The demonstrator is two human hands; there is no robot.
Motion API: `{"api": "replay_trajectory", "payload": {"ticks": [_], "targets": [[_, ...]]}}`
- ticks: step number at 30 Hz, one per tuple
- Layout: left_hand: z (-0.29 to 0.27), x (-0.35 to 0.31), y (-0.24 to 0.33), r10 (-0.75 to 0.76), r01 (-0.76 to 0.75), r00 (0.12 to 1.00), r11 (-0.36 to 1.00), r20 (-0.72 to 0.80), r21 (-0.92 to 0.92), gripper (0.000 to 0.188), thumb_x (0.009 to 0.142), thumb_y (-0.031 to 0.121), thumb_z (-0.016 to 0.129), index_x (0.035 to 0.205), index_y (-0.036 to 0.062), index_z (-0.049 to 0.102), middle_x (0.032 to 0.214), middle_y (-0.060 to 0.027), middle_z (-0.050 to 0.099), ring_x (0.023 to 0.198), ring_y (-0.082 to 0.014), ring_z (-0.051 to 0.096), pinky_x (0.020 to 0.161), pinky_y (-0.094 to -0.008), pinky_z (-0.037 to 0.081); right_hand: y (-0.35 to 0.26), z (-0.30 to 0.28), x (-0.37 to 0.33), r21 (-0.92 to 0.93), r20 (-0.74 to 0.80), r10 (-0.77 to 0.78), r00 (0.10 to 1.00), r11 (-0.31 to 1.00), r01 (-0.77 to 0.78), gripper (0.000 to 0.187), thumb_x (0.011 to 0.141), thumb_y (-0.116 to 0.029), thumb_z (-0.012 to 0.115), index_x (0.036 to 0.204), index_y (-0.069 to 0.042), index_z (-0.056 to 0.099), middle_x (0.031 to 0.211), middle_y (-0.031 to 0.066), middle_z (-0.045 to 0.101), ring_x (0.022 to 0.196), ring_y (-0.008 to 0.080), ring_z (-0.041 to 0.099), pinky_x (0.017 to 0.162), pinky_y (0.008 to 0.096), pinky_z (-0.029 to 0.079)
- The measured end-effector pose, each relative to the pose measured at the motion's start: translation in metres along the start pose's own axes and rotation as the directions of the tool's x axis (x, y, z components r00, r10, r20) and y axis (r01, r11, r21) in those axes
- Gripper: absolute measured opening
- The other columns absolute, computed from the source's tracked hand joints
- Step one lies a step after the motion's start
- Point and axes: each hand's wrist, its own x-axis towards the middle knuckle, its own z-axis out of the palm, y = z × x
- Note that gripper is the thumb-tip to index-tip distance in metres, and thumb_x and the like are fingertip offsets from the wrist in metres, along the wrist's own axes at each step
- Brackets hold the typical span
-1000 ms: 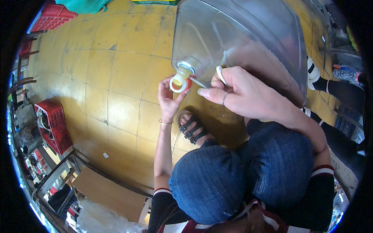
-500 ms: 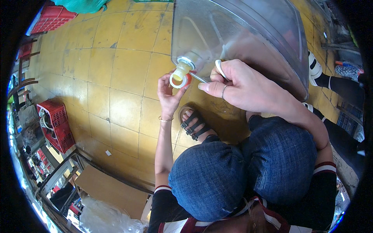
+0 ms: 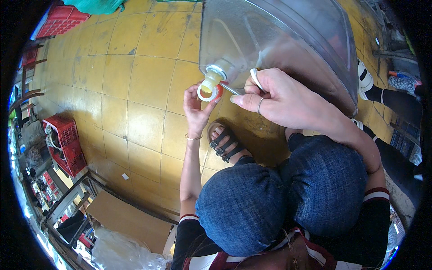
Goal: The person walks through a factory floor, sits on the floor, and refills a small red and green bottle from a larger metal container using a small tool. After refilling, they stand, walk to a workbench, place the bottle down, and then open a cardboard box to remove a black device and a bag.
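Note:
A big clear plastic jug lies tilted on the yellow tiled floor, its neck pointing toward me. My left hand holds a red cap with a white ring right at the neck's mouth. My right hand, a ring on one finger, grips a thin metal tool with a white loop handle; its tip reaches toward the cap. My foot in a black sandal rests just below both hands.
Red plastic crates stand at the left, another crate at the top left. A cardboard sheet and a plastic bag lie lower left. Another person's leg and white shoe are at the right.
Jug neck, cap and both hands sit slightly higher in the picture than before. My left hand stays on the cap, my right hand on the tool.

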Motion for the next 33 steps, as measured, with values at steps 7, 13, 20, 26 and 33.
{"api": "replay_trajectory", "payload": {"ticks": [7,13,20,26,33], "targets": [[0.0022,0.0002,0.0034,-0.010,0.009,1.000,1.000,-0.006,-0.011,0.062,0.071,-0.007,0.079,0.122,0.0024,0.045,0.119,-0.0073,0.055,0.113,-0.0173,0.055,0.101,-0.0334,0.044,-0.0009,0.0002,0.0001,0.000,0.000,0.014,1.000,1.000,-0.014,0.037,0.093,-0.024,0.064,0.068,-0.009,0.041,0.059,-0.0046,0.037,0.057,0.0040,0.033,0.049,0.0250,0.028],[0.0020,0.0001,0.0028,-0.012,0.012,1.000,1.000,-0.008,-0.012,0.063,0.071,-0.006,0.080,0.123,0.0017,0.045,0.118,-0.0073,0.056,0.112,-0.0170,0.056,0.101,-0.0331,0.045,0.0009,0.0016,0.0008,0.022,-0.008,-0.002,1.000,1.000,0.003,0.038,0.093,-0.022,0.064,0.067,-0.010,0.040,0.060,-0.0062,0.037,0.058,0.0032,0.032,0.049,0.0247,0.027],[0.0012,0.0004,0.0022,0.004,-0.004,1.000,1.000,0.006,0.006,0.062,0.072,-0.005,0.079,0.123,0.0013,0.045,0.117,-0.0073,0.056,0.112,-0.0167,0.056,0.100,-0.0329,0.045,0.0028,0.0029,0.0010,0.038,-0.014,0.001,1.000,0.999,0.000,0.039,0.093,-0.020,0.064,0.066,-0.010,0.039,0.061,-0.0074,0.035,0.059,0.0025,0.031,0.049,0.0247,0.025],[-0.0002,0.0011,0.0021,0.015,-0.016,1.000,1.000,0.017,0.017,0.060,0.073,-0.005,0.079,0.122,0.0012,0.045,0.118,-0.0074,0.056,0.111,-0.0167,0.056,0.100,-0.0332,0.045,0.0031,0.0026,0.0008,0.007,-0.026,-0.020,0.999,1.000,0.020,0.040,0.093,-0.022,0.065,0.066,-0.010,0.038,0.061,-0.0071,0.034,0.059,0.0028,0.030,0.049,0.0253,0.025],[-0.0030,0.0019,-0.0015,0.008,-0.008,1.000,1.000,0.017,0.025,0.060,0.073,-0.005,0.078,0.123,0.0019,0.045,0.120,-0.0080,0.056,0.113,-0.0178,0.055,0.101,-0.0337,0.044,0.0037,0.0002,0.0011,-0.012,0.001,-0.009,1.000,1.000,0.009,0.040,0.093,-0.024,0.064,0.066,-0.007,0.040,0.058,-0.0040,0.036,0.056,0.0048,0.033,0.048,0.0273,0.027]]}}
